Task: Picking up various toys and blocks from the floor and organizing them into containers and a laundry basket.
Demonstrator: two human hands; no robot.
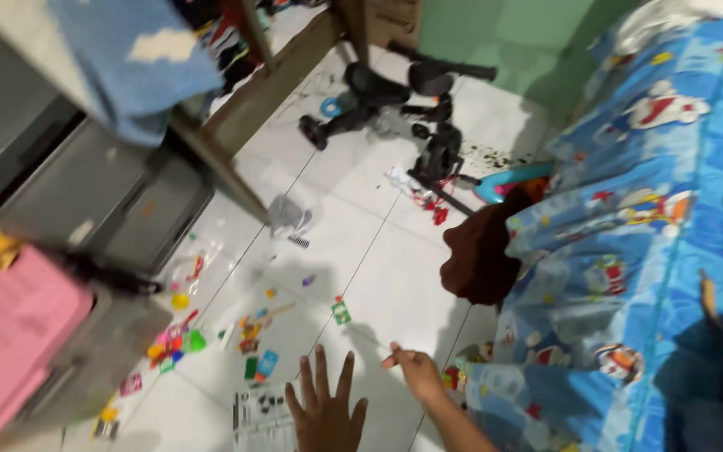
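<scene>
White tile floor (pixel 378 276) full of small bright plastic toys (pixel 173 343). Left hand (pixel 325 410) flat, fingers spread, holds nothing. Right hand (pixel 416 371) pinches thin stick (pixel 370 336). Step looks like toy pick-up; next move needs low reach.

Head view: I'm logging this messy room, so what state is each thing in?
left hand: open, fingers spread, holding nothing
right hand: fingers pinched together; what it holds is too small to tell
bedsheet: spread over the bed, edge hanging down
dark red cloth: crumpled on the floor by the bed
small toys: scattered on the floor
black stroller: tipped over
</scene>
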